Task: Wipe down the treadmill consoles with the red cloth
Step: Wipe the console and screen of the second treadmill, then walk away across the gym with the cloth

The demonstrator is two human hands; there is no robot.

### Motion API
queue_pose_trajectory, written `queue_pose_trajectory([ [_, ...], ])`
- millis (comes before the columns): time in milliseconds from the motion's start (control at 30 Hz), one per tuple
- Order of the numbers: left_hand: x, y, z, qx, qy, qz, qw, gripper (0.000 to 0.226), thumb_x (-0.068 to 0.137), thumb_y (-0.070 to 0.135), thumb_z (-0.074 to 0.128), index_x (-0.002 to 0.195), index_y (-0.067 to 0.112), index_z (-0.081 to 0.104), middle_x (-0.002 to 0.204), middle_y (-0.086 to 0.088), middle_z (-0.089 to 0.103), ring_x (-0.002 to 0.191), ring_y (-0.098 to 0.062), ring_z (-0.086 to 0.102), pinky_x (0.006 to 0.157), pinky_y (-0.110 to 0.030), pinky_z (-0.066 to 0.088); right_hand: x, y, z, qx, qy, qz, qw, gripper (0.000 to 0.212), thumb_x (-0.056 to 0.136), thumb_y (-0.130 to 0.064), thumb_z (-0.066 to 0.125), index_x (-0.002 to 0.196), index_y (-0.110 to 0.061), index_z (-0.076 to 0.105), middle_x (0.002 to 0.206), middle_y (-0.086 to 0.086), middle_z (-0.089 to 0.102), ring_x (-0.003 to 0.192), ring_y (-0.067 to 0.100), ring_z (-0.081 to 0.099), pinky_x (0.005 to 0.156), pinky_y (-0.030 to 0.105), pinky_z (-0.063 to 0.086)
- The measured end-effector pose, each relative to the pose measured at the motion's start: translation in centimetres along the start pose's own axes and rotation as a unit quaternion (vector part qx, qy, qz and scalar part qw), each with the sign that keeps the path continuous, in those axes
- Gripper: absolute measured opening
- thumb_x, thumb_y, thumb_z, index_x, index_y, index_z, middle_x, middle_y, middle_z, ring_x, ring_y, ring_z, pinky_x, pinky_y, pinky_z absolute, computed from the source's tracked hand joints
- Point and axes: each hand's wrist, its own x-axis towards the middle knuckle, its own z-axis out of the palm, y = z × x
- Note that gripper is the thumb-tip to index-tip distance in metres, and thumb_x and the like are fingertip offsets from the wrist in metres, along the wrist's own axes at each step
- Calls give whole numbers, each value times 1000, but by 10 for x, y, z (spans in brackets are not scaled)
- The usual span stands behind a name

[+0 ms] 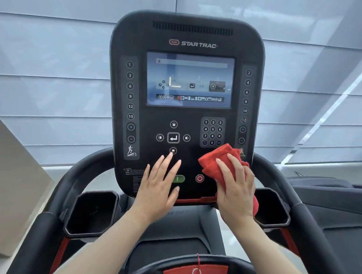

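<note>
A black treadmill console (187, 40) with a lit screen (190, 80) and button pads fills the middle of the view. My right hand (236, 190) presses a bunched red cloth (218, 158) flat against the console's lower right, just below the number keypad (212, 132). The fingers lie straight over the cloth. My left hand (160, 183) rests flat with spread fingers on the console's lower middle, partly covering the green start button (179, 178). Its fingertips reach up to the down-arrow button. The red stop button (199, 178) shows between the two hands.
Curved black handrails (78, 174) run down both sides. Two black cup holders (91, 211) sit below the console. A red safety-stop panel (196, 272) with a red cord is at the bottom. A neighbouring treadmill (325, 195) stands to the right. A beige panel (12, 182) is at the left.
</note>
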Motion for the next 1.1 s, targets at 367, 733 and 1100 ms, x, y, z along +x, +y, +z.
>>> queue_pose_trajectory([
  [367, -41, 2, -28, -116, 15, 34, 993, 62, 90, 44, 33, 148, 27, 18, 156, 3, 10, 143, -14, 4, 112, -43, 12, -27, -55, -41, 68, -18, 66, 995, 42, 87, -20, 54, 129, -23, 50, 140, -4, 40, 118, 25, 38, 104, 18, 17],
  [733, -53, 45, -29, -204, -34, 140, 968, 62, 90, 44, 34, 146, 20, 25, 155, -1, 16, 142, -21, 14, 107, -53, 28, -74, -74, -112, 24, 48, 179, 982, 37, 90, -24, 52, 127, -24, 50, 137, -5, 42, 119, 16, 37, 102, 10, 18],
  [1100, -91, 95, -32, -225, -80, 269, 933, 60, 91, 44, 37, 145, 19, 28, 154, -3, 20, 141, -22, 15, 111, -47, 23, -169, -74, -146, -9, 65, 324, 944, 33, 93, -33, 47, 125, -30, 49, 137, -15, 38, 116, 16, 36, 98, 4, 18],
])
